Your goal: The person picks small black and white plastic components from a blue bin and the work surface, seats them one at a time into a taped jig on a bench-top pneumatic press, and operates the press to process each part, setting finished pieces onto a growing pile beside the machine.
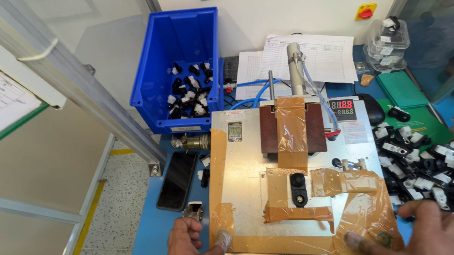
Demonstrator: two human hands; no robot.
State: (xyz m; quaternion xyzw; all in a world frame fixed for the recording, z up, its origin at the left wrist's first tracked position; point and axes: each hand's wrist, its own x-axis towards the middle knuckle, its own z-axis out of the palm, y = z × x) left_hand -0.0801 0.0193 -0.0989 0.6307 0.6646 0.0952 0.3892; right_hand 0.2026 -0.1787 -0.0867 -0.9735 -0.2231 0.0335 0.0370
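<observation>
We've got one black plastic part seated in the taped nest at the middle of the press fixture plate, under the raised, tape-wrapped press head. The head is up and clear of the part, so we judge the part loaded but not yet pressed.

Left hand: forefinger tip down on the plate's near-left corner, other fingers curled, holding nothing. Right hand: forefinger stretched out onto the taped near-right corner of the plate, grip spread, nothing pinched, thumb up by the parts pile. Both hands well apart from the seated part.

Containers:
- Blue bin, far left of the fixture: a shallow layer of black-and-white parts on its floor, mostly bare above. We judge these the finished ones; can't confirm.
- Stack of clear lidded tubs, far right: a few small parts inside and one on top, contents too small to tell apart.
- Loose pile of black-and-white clips on the worktop right of the fixture, in no container. Large, so plenty appears left to run.

Dark phone lies flat on the worktop left of the plate.
</observation>
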